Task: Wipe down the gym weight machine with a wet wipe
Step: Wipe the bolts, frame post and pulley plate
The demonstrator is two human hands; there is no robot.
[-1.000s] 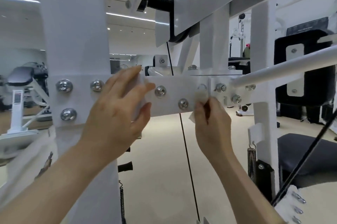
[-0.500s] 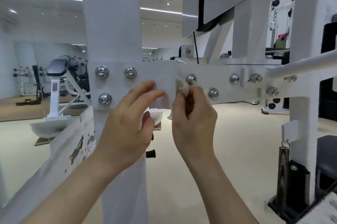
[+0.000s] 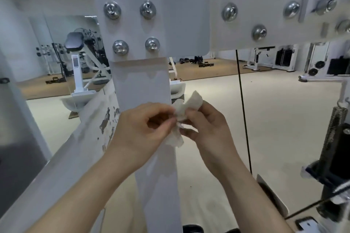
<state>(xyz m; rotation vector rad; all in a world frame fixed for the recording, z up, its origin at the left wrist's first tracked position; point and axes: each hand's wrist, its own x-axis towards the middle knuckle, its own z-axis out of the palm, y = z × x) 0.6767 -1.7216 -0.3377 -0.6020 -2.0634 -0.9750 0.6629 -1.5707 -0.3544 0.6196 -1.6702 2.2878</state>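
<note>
The white weight machine fills the view: an upright post (image 3: 144,85) and a bolted cross plate (image 3: 185,22) with round steel bolts above my hands. In front of the post, both hands hold a crumpled white wet wipe (image 3: 186,108). My left hand (image 3: 144,130) pinches its left side with curled fingers. My right hand (image 3: 206,128) grips its right side, and a corner of the wipe sticks up above the fingers. The wipe is off the machine's surface, below the plate.
A black cable (image 3: 241,88) hangs straight down just right of my hands. A coil spring (image 3: 335,128) and dark fittings stand at the right edge. A slanted white beam with chipped paint (image 3: 91,128) runs down to the left. Other gym machines stand far behind.
Both hands have dropped from the bolted plate to below it. My left hand left the plate and took hold of the wipe with the right. The view moved closer and lower.
</note>
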